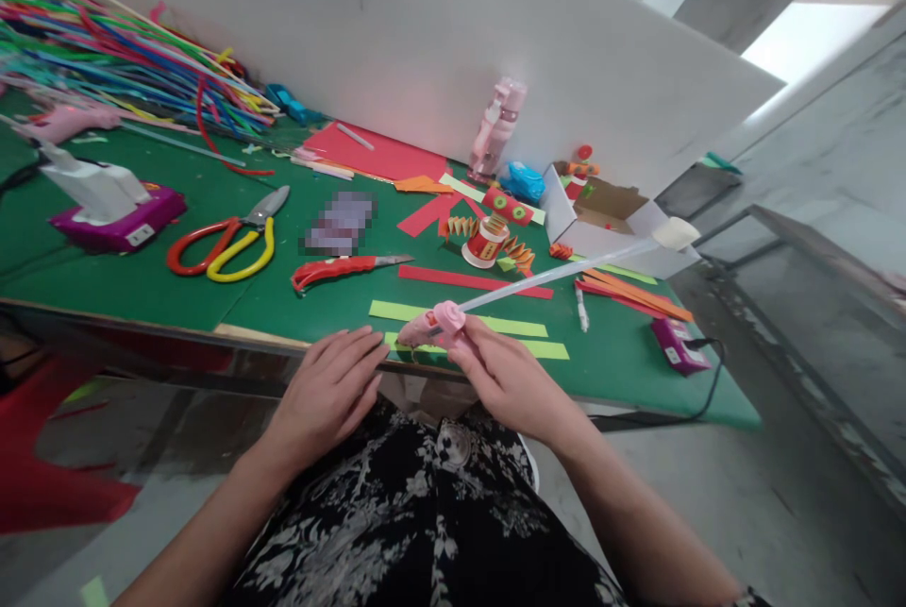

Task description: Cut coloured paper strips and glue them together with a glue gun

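My right hand (511, 380) is closed round a small pink glue gun (435, 324) at the table's front edge. A long clear glue stick (559, 275) juts from the gun's back toward the right. My left hand (331, 388) lies flat with fingers stretched out, fingertips on the table edge just left of the gun's nozzle. Under the gun lie light green paper strips (460, 316) on the green mat (142, 277).
Red-and-yellow scissors (226, 244), a red utility knife (340, 269), a red paper strip (474, 281), a small red paper drum (485, 242), an open white box (609, 225), a purple box with a cable (676, 345), coloured pipe cleaners (127, 69), a white backboard (425, 31).
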`<state>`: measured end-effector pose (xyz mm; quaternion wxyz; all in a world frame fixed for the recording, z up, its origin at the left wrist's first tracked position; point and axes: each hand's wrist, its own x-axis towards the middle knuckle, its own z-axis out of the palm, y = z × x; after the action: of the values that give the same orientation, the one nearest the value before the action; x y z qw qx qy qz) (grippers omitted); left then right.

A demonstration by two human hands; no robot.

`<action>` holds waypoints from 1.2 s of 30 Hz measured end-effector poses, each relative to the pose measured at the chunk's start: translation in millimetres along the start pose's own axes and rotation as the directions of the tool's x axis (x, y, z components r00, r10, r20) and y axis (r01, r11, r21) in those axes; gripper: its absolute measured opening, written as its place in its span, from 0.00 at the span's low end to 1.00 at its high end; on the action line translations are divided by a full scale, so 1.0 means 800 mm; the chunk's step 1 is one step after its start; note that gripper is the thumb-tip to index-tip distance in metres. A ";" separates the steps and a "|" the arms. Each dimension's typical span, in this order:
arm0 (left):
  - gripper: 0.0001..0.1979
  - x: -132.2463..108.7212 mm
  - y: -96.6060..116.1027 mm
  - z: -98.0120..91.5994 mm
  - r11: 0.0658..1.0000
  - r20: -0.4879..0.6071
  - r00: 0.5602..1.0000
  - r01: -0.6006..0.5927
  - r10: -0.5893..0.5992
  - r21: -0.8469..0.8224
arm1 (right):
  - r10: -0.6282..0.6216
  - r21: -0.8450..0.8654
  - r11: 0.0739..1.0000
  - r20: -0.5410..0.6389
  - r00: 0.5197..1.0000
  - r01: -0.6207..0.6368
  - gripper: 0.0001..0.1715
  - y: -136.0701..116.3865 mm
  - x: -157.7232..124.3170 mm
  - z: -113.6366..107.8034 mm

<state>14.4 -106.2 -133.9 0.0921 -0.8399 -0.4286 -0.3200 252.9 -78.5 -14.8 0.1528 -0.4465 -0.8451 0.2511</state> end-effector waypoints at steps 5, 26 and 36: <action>0.17 0.000 0.000 0.000 1.000 0.006 1.000 0.004 -0.005 0.009 | -0.007 -0.015 1.000 0.001 1.000 0.007 0.20 0.000 0.001 0.000; 0.17 0.001 0.000 -0.002 1.000 -0.002 1.000 -0.008 0.008 0.007 | 0.037 -0.090 0.995 0.058 0.998 -0.031 0.20 0.000 0.005 -0.007; 0.17 0.002 -0.001 -0.003 1.000 -0.001 1.000 -0.027 0.027 -0.003 | 0.043 -0.114 0.993 0.037 0.998 -0.038 0.22 0.008 -0.003 -0.016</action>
<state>13.1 -105.6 -131.0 0.0953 -0.8455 -0.4167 -0.3200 264.5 -73.8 -7.7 0.1054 -0.4664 -0.8516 0.2145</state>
